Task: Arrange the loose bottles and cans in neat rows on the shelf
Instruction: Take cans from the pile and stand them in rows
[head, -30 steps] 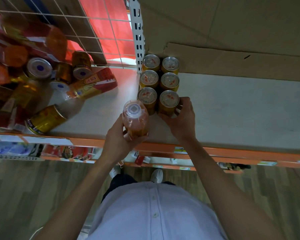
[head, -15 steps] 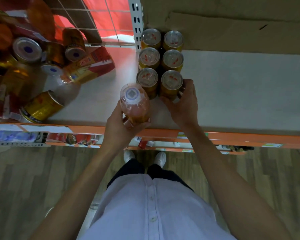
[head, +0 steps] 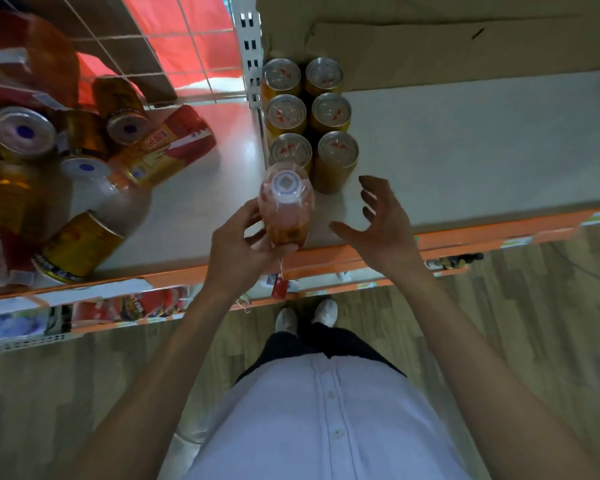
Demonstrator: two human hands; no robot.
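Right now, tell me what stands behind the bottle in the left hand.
Six upright gold cans in two rows, backed by cardboard. The bottle hides the front of the can directly behind it.

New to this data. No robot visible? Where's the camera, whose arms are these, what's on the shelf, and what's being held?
There is no robot here. A person works with bare hands, and the single picture comes from a wide-angle camera on their head, looking down past their shirt. The left hand grips a pinkish bottle upright, just in front of six gold cans that stand in two rows of three on the pale shelf. The right hand is open with fingers spread and holds nothing, near the front can. At the shelf's left end lies a jumbled pile of loose cans and bottles, some on their sides. Cardboard lines the back.
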